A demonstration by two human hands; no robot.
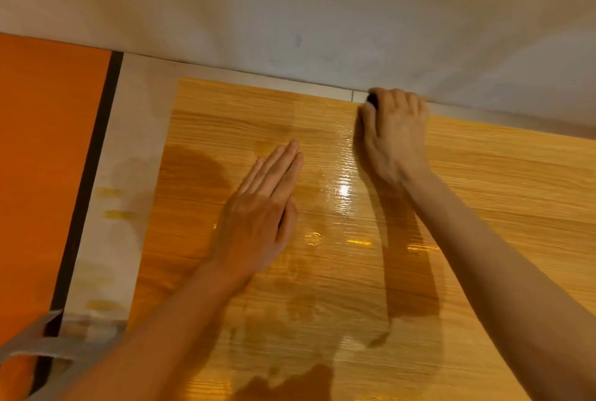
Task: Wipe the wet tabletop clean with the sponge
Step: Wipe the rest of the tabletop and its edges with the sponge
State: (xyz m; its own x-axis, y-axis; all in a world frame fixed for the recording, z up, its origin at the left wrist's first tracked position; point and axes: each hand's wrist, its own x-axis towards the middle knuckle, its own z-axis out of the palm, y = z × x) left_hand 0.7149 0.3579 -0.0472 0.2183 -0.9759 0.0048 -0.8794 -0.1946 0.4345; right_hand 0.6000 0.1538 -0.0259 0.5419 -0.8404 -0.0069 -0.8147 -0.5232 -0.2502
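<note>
Right hand (395,132) grips a dark sponge (372,99) at the wet tabletop's (322,271) far edge, flat left hand (261,210) bracing; water may get shoved off against the wall (290,13).

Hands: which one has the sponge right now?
The right hand, at the tabletop's far edge by the wall, fingers curled over a dark sponge that barely shows. The left hand lies flat on the wood, fingers straight, holding nothing.

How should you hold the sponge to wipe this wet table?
From above, as the right hand does: fingers curled over the sponge, which is mostly hidden beneath them. It lies low at the table's far edge by the wall, so the top is probably the only open side.
</note>
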